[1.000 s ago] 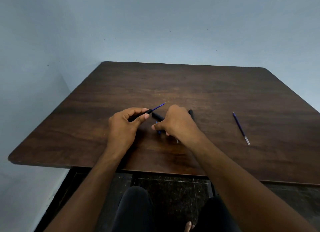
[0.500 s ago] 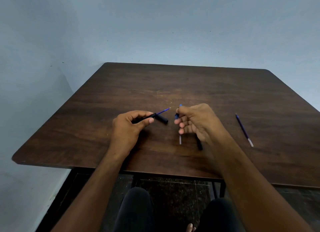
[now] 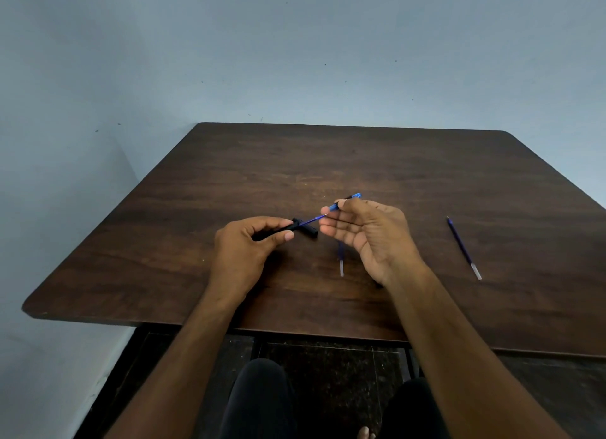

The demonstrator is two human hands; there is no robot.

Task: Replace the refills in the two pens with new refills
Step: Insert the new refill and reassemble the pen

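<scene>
Right hand [image 3: 367,232] is lifting toward 12 o'clock, pinching a blue pen tip piece [image 3: 348,201]. Left hand [image 3: 249,245] is gripping the black pen [image 3: 282,231], refill [image 3: 313,221] sticking out. Next, probably sliding the piece over the refill.

two hands [image 3: 242,245] [image 3: 370,235] are over one bench [image 3: 393,163]. three refills show: one [image 3: 311,221] in a black barrel [image 3: 272,233], two [image 3: 341,263] [image 3: 464,247] lying loose. one black cap [image 3: 308,230], one blue piece [image 3: 351,199].

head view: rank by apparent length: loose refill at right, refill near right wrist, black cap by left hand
1. Loose refill at right, clearly longest.
2. Refill near right wrist, partly hidden by the right hand, so unsure.
3. Black cap, shortest.
</scene>
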